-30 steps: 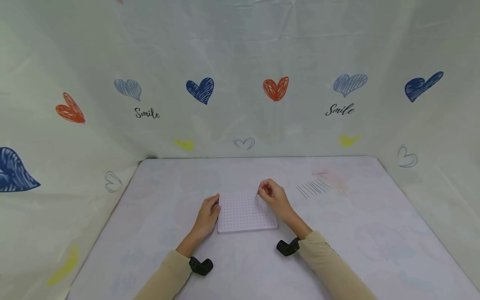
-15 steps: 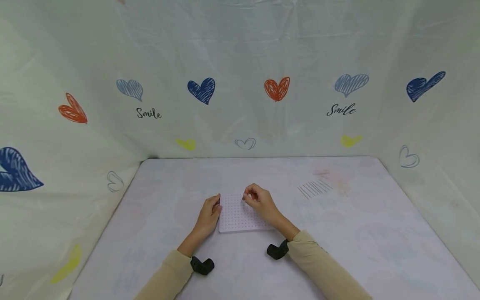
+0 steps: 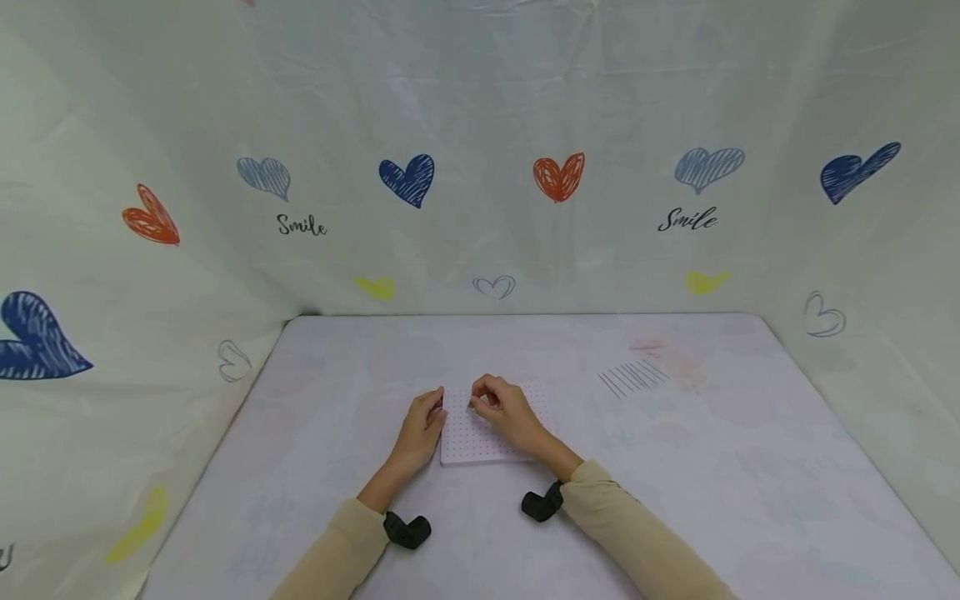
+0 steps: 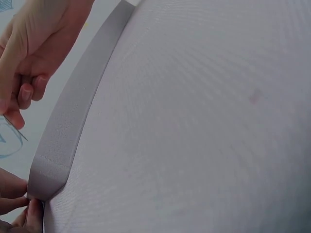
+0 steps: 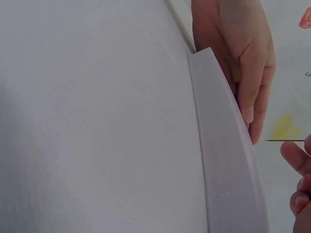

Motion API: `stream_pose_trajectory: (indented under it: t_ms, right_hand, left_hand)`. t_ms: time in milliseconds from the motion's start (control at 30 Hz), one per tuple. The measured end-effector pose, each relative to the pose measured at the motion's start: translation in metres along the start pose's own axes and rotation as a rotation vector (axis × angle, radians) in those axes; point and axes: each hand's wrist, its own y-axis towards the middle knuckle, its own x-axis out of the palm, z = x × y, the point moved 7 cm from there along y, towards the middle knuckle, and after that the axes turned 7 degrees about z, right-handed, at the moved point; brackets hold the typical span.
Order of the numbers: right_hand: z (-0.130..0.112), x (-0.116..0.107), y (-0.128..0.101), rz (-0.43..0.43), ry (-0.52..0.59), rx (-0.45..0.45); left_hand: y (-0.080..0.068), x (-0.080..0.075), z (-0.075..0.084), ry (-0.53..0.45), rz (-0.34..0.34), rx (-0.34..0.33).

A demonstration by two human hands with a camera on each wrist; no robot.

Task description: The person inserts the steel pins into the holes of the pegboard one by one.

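Observation:
A white board (image 3: 476, 448) dotted with rows of small holes lies on the table, and its thick front edge (image 5: 226, 160) fills much of the right wrist view. My left hand (image 3: 412, 433) rests against the board's left side, fingers fairly straight along it. Above the upper left part of the holes, my right hand (image 3: 510, 417) pinches a thin needle (image 5: 278, 141) between thumb and forefinger. The dark needle (image 4: 19, 130) points down and outward past the fingertips in the left wrist view. Its other end is hidden by the fingers.
Several thin dark sticks (image 3: 633, 378) lie side by side on the table, to the right beyond the board. A pale curtain (image 3: 480, 100) with printed hearts hangs behind the table. Black wrist cameras (image 3: 407, 531) are strapped to both wrists.
My right hand has moved left and slightly nearer across the board, from its far right part to its upper left part, still pinching the needle. The left hand stays at the board's side.

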Motion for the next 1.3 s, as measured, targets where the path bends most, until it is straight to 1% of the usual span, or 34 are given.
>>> stream_pose_trajectory:
  t_ms: [233,467,633,800,1033,1100,1233,1300]
  right_hand:
    - [0.0,0.004,0.001,-0.006,-0.037,-0.021]
    - [0.001,0.005,0.001,-0.005,-0.048,-0.043]
    - [0.002,0.006,0.001,-0.022,-0.047,-0.03]
    - [0.001,0.009,0.001,-0.036,-0.09,-0.038]
    - [-0.002,0.014,0.0,-0.059,-0.135,-0.088]
    - [-0.002,0.014,0.001,-0.057,-0.14,-0.096]
    - [-0.002,0.013,0.0,-0.052,-0.14,-0.09]
    - [0.0,0.012,-0.001,-0.05,-0.136,-0.064]
  left_hand:
    - [0.001,0.002,0.001,-0.002,-0.011,0.012]
    - [0.002,0.003,0.003,-0.002,-0.022,0.01]
    - [0.002,0.002,0.005,-0.01,-0.022,0.01]
    - [0.002,0.001,0.006,-0.014,-0.017,0.023]
    - [0.002,0.001,0.0,-0.02,-0.011,-0.006]
    - [0.001,0.001,0.0,-0.025,-0.011,-0.005]
    - [0.001,0.0,-0.001,-0.023,-0.01,-0.007]
    - [0.0,0.0,0.0,-0.013,-0.009,-0.004]
